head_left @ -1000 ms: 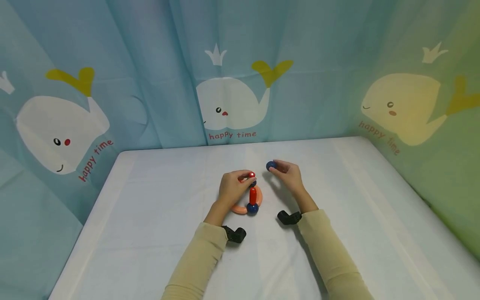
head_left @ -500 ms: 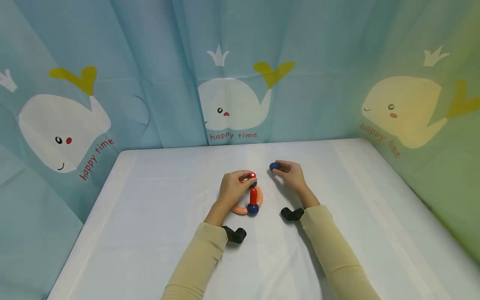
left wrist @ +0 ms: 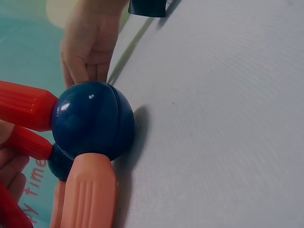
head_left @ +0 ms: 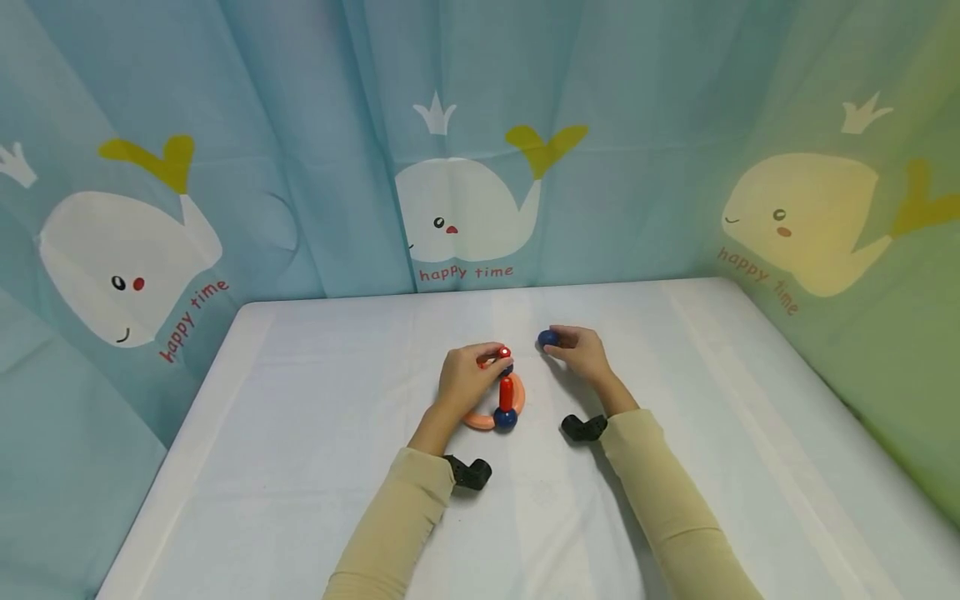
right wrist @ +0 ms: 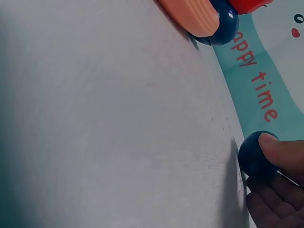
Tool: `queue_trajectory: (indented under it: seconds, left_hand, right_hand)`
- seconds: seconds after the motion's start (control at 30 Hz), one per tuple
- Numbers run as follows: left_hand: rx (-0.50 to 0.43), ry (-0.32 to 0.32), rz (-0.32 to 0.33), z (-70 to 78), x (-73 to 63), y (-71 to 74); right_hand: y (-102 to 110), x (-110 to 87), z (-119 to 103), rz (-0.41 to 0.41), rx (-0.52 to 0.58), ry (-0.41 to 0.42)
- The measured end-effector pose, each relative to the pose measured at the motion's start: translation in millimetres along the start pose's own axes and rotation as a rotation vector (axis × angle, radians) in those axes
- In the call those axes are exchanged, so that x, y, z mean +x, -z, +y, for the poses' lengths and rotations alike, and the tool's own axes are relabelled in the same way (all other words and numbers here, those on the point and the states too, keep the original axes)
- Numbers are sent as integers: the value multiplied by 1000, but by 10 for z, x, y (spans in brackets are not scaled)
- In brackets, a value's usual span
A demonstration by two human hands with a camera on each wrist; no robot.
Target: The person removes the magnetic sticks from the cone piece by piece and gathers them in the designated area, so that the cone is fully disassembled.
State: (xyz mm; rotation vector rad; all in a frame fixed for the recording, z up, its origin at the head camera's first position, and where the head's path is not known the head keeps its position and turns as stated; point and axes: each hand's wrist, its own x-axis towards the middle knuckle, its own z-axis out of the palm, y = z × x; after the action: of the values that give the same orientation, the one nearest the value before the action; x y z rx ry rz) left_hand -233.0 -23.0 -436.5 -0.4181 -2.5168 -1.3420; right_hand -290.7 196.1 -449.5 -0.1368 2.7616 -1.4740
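My left hand (head_left: 465, 379) is narrowed to a pinch, thumb and fingers holding the far red rod (left wrist: 31, 143) near its top. That rod stands on the far blue ball (left wrist: 60, 162), which is partly hidden by my fingers from above. My right hand (head_left: 585, 354) is farther to the right, with a loose blue ball (head_left: 547, 338) gripped between thumb and fingers; it is apart from the joined pieces, and I cannot tell whether its underside touches the table.

Nearer to me, the near blue ball (head_left: 506, 418) sits with the near red rod (head_left: 506, 393) standing upright on it. A curved orange rod (head_left: 519, 392) links the near and far balls, and another curved orange rod (head_left: 479, 421) runs from the near ball leftward, partly under my left hand. More red shows at the lower left corner of the left wrist view, cut off by the edge.

All of this is on the white-covered table (head_left: 315, 467), in front of a blue curtain (head_left: 322, 208) printed with whales and "happy time". I wear beige sleeves (head_left: 397, 517), and a black device (head_left: 471, 473) sits at each wrist.
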Motion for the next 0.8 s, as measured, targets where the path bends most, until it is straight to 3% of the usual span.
queue_trajectory:
  seconds: [0.13, 0.23, 0.37, 0.6, 0.7, 0.8]
  left_hand:
    - [45, 30, -9, 16, -49, 46]
    - [97, -8, 25, 18, -101, 113]
    - [135, -155, 116, 17, -208, 217]
    - [94, -454, 245, 39, -442, 299]
    - [123, -469, 212, 50, -526, 312]
    - [151, -368, 81, 44, -588, 317]
  right_hand:
    - [22, -29, -2, -6, 11, 2]
    - [50, -81, -11, 4, 26, 16]
    - [93, -178, -6, 47, 57, 60]
    - [108, -329, -15, 69, 102, 120]
    - [93, -400, -61, 63, 122, 132]
    - [77, -476, -115, 46, 146, 149]
